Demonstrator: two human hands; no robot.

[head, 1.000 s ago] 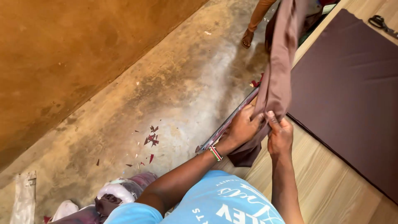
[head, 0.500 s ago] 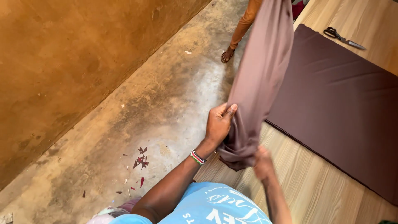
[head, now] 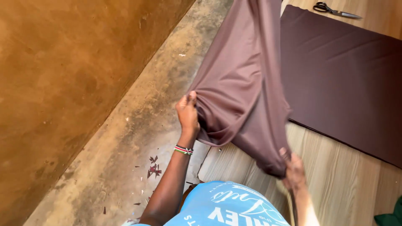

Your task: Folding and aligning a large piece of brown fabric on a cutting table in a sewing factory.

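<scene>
Shirt: a light blue shirt with white lettering fills the bottom edge, nearest the camera
Right hand: the right hand is low, just above the bench; its grip pinches the bottom corner of the hanging brown cloth; it looks blurred, so the fingers are hard to tell apart; half a second ago it sat close under the left hand, now it is well apart from it
Left hand: the left hand, with a striped bead wristband, has its grip pressed together on a bunched edge of the cloth, held up over the floor beside the bench
Cloth: stretched wide between the two hands and running up out of the top of the view; earlier it hung as a narrow bundle, now it is spread into a broad sheet
Bench: pale wood bench under the right hand
Flat fabric: a darker brown sheet lies flat on the bench, beyond the held cloth
Floor: concrete floor with small dark red scraps near the left forearm
Scissors: black-handled scissors on the bench at the far corner of the flat sheet
Wall: ochre wall along the left
</scene>
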